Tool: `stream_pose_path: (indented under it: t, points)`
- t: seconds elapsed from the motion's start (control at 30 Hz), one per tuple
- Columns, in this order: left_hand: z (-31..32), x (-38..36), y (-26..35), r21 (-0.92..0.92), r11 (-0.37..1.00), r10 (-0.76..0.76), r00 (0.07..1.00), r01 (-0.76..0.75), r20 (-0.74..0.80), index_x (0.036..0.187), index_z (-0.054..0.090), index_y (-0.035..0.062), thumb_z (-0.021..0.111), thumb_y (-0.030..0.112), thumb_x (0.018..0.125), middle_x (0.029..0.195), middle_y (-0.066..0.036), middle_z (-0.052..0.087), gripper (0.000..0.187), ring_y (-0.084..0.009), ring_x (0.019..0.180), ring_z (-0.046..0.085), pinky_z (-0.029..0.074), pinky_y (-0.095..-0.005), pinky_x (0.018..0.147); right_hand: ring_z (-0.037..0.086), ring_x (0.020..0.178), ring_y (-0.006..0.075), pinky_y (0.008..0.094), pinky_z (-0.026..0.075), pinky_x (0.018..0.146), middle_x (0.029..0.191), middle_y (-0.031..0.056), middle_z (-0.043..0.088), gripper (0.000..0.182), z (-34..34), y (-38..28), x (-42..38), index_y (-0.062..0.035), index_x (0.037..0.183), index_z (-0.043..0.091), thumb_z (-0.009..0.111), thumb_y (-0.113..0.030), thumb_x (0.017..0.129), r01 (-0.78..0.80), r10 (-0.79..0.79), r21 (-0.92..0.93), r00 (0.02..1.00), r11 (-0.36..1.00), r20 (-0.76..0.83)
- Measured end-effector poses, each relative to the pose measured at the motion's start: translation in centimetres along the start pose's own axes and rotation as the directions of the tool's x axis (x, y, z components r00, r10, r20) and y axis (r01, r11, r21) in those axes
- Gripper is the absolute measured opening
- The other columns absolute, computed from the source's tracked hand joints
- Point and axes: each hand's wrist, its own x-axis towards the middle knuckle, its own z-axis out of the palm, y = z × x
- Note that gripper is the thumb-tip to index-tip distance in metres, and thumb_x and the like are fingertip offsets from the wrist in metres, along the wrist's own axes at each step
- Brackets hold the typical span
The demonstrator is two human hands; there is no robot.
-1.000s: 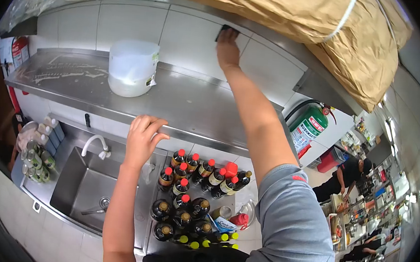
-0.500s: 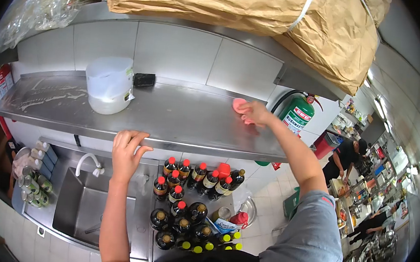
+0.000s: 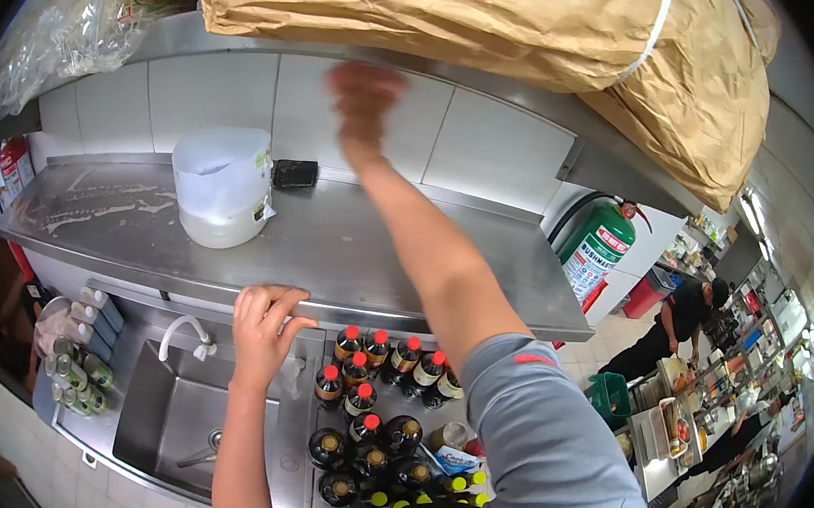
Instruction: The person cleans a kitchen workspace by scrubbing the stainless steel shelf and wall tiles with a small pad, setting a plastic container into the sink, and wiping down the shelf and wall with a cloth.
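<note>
Pink cloth point(image 3: 343, 78): blurred, outline soft; right hand point(image 3: 363, 117) holding it.

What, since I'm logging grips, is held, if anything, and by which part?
The right hand holds a pink cloth; blur hides which part. The left hand only rests at the shelf's front edge.

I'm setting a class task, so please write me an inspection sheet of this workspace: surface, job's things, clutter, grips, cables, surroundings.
Surface: steel shelf; whitish streaks towards its left end.
Job's things: pink item, too blurred to identify; black block.
Clutter: translucent container beside the block; brown paper bundle overhead; bottles below.
Grips: left grip on the shelf's front edge; right grip, blurred, holds the pink item near the tiles.
Cables: nothing seen.
Surroundings: sink, fire extinguisher, person at right.
</note>
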Motion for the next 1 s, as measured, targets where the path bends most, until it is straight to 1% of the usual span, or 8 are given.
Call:
stream_pose_path:
  t: [0.17,0.23,0.33,0.5,0.7,0.77,0.87,1.0]
  points:
    - [-0.6,0.1,0.2,0.009,1.000,-0.017,1.000,0.017,0.002,0.101,0.070,0.0106,0.080,0.029,0.072,0.094,-0.002,0.064,0.036,-0.0246,0.090,0.059,0.045,-0.0417,0.086,0.057,0.124,0.0307,0.0452,0.043,0.104,0.136,0.0141,0.059,0.033,0.4,5.2,4.1,-0.0128,0.125,0.064,0.052,-0.011,0.095,0.518,-0.532,0.232,0.847,0.823,-0.003]
    - [-0.5,0.2,0.4,0.001,1.000,-0.015,1.000,0.015,-0.003,0.101,0.070,0.0104,0.080,0.029,0.072,0.094,-0.002,0.064,0.035,-0.0249,0.091,0.059,0.046,-0.0421,0.087,0.067,0.090,0.0182,0.0358,0.050,0.091,0.084,0.0081,0.069,0.019,-7.9,9.9,3.8,-0.0051,0.101,0.073,0.063,-0.015,0.089,-0.462,0.047,0.882,0.887,0.093,0.460]
    - [-0.4,0.1,0.1,-0.007,1.000,-0.007,1.000,0.007,-0.003,0.101,0.070,0.0100,0.080,0.027,0.073,0.095,-0.003,0.064,0.035,-0.0253,0.091,0.059,0.046,-0.0424,0.088,0.060,0.078,0.0149,0.0358,0.049,0.084,0.094,-0.0015,0.066,0.023,-13.6,24.4,-1.4,-0.0148,0.108,0.072,0.055,-0.004,0.096,0.104,-0.118,-0.141,0.988,0.985,-0.095]
    - [-0.3,0.1,0.3,-0.010,1.000,0.012,1.000,-0.012,0.001,0.101,0.070,0.0094,0.079,0.027,0.074,0.095,-0.003,0.063,0.034,-0.0256,0.091,0.059,0.045,-0.0425,0.089,0.063,0.092,0.0246,0.0406,0.049,0.083,0.106,0.0125,0.065,0.033,-10.2,25.3,-0.6,-0.0057,0.126,0.058,0.048,-0.025,0.102,-0.515,0.539,-0.842,0.760,0.159,-0.363]
    - [-0.3,0.2,0.4,0.026,0.999,0.032,0.999,-0.032,-0.010,0.103,0.069,0.0096,0.078,0.029,0.076,0.095,-0.004,0.063,0.035,-0.0257,0.091,0.059,0.045,-0.0432,0.088,0.049,0.125,0.0351,0.0486,0.038,0.104,0.135,0.0143,0.056,0.039,-1.4,1.5,4.1,-0.0065,0.133,0.057,0.047,-0.018,0.097,-0.276,0.270,0.025,0.913,0.961,-0.305]
    - [-0.2,0.2,0.2,0.032,0.999,0.024,1.000,-0.024,-0.001,0.104,0.068,0.0098,0.077,0.030,0.076,0.095,-0.004,0.062,0.035,-0.0259,0.092,0.059,0.046,-0.0443,0.090,0.045,0.131,0.0278,0.0437,0.038,0.107,0.141,0.0086,0.054,0.039,-3.3,3.6,4.6,-0.0104,0.133,0.057,0.048,-0.013,0.095,0.145,-0.151,-0.071,0.985,0.987,-0.087]
    - [-0.1,0.0,0.3,0.053,0.997,0.052,0.999,-0.052,-0.012,0.104,0.068,0.0091,0.079,0.030,0.074,0.095,-0.005,0.062,0.038,-0.0269,0.091,0.058,0.045,-0.0434,0.087,0.058,0.115,0.0162,0.0344,0.050,0.098,0.135,0.0001,0.058,0.042,-11.0,10.9,5.1,-0.0224,0.138,0.057,0.053,-0.012,0.098,-0.478,0.040,0.697,0.838,0.535,0.544]
    - [0.1,0.0,0.3,0.053,0.996,0.070,0.996,-0.067,-0.053,0.104,0.068,0.0081,0.080,0.028,0.072,0.096,-0.005,0.061,0.039,-0.0279,0.091,0.057,0.045,-0.0436,0.087,0.053,0.116,0.0313,0.0461,0.041,0.102,0.115,0.0058,0.063,0.034,-17.7,24.7,-1.9,-0.0195,0.117,0.064,0.062,-0.004,0.087,0.142,-0.143,-0.142,0.990,0.980,0.001]
